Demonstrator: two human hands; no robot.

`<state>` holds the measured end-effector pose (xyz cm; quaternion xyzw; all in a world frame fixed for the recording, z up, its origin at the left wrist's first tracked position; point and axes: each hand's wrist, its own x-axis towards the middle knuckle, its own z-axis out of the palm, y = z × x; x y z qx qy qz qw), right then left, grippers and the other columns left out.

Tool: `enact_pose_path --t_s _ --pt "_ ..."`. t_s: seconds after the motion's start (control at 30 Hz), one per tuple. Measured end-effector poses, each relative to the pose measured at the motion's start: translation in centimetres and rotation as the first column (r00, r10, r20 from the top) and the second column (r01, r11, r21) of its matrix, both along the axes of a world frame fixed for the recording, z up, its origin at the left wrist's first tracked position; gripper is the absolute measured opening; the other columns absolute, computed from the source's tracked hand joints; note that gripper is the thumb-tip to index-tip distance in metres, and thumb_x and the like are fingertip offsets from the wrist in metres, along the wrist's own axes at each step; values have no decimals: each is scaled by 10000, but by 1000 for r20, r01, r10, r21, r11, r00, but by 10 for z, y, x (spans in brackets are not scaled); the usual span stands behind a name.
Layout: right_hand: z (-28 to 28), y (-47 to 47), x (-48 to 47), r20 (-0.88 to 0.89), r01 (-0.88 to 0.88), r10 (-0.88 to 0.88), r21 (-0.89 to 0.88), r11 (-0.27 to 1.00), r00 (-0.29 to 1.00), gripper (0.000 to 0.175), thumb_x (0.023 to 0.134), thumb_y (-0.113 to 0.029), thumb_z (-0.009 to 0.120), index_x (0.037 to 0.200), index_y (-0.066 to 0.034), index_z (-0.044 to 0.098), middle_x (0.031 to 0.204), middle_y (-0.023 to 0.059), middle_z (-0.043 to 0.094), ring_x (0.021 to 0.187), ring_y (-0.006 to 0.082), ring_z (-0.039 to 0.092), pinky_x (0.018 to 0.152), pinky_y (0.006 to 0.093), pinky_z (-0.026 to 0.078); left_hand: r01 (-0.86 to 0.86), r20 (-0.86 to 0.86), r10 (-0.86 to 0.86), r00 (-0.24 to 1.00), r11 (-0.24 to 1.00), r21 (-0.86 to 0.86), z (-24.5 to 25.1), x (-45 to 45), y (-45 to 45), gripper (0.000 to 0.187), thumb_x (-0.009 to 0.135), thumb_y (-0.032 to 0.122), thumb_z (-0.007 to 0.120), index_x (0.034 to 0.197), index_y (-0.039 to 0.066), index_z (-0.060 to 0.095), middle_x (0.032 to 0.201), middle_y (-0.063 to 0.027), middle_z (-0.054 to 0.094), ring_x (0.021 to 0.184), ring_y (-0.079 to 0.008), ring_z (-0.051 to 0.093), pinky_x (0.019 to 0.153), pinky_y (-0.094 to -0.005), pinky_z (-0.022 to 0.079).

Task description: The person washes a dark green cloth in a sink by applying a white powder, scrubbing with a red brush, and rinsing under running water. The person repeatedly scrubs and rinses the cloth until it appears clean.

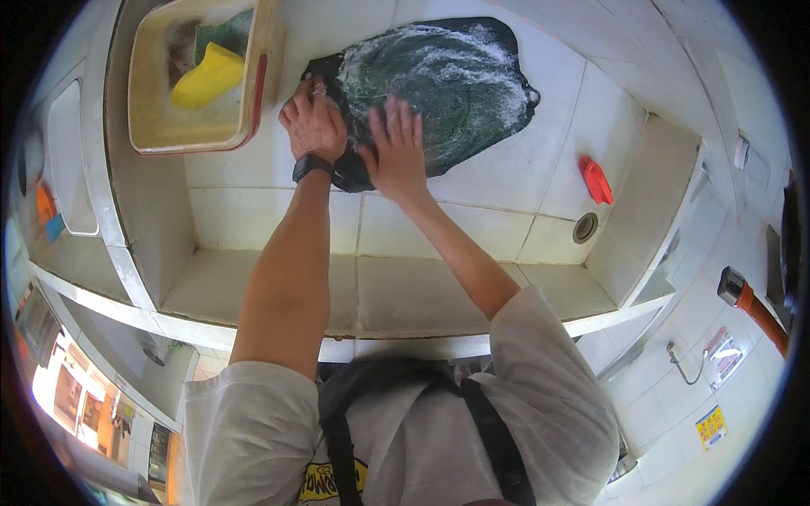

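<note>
A soaked dark green cloth, streaked with white suds, lies spread over the tiled floor of a basin. My left hand, with a black band on its wrist, holds down the cloth's left end; its fingers are bent over the edge there. Flat on the cloth's lower left part is my right hand. Its fingers are apart and slightly blurred, and nothing is in its grip. Around my left thumb the cloth is bunched in dark folds.
A cream plastic tub at the upper left contains soapy water, a yellow cloth and darker fabric. On the right are a red plastic brush and a round drain. The basin's raised front ledge runs below my forearms.
</note>
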<state>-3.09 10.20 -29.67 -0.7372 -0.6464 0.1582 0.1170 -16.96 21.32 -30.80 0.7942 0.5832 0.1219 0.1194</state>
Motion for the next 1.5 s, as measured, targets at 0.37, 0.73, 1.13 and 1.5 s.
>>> enact_pose_path --t_s 0.37,0.73,1.13,1.5 --pt "-24 99 158 206 354 -423 300 886 883 846 979 -575 542 1546 23 355 1606 323 277 1519 471 211 1236 582 130 20 -8 -20 1000 1000 1 1 0 2 588 882 203 562 1459 107 507 1461 -131 465 1300 -364 439 1130 -529 284" --pt "-22 68 136 239 212 -279 272 939 930 839 957 -643 527 1506 -14 438 1591 297 329 1503 468 254 1209 636 169 -19 -10 18 1000 997 -77 4 -1 0 552 901 202 553 1446 116 522 1468 -127 462 1312 -368 436 1127 -529 286" --pt "-18 100 117 158 147 -196 276 950 968 840 966 -685 461 1548 -81 412 1617 248 323 1522 414 248 1244 553 142 32 -11 -33 999 997 -69 2 -5 3 626 883 219 549 1505 211 481 1453 -106 446 1318 -381 406 1133 -549 268" --pt "-20 120 77 193 435 -507 319 842 840 850 949 -605 502 1493 45 432 1577 305 352 1507 478 237 1216 651 123 10 -9 -10 1000 1000 -2 -3 0 1 642 868 223 567 1500 135 490 1455 -137 467 1290 -379 436 1133 -526 283"
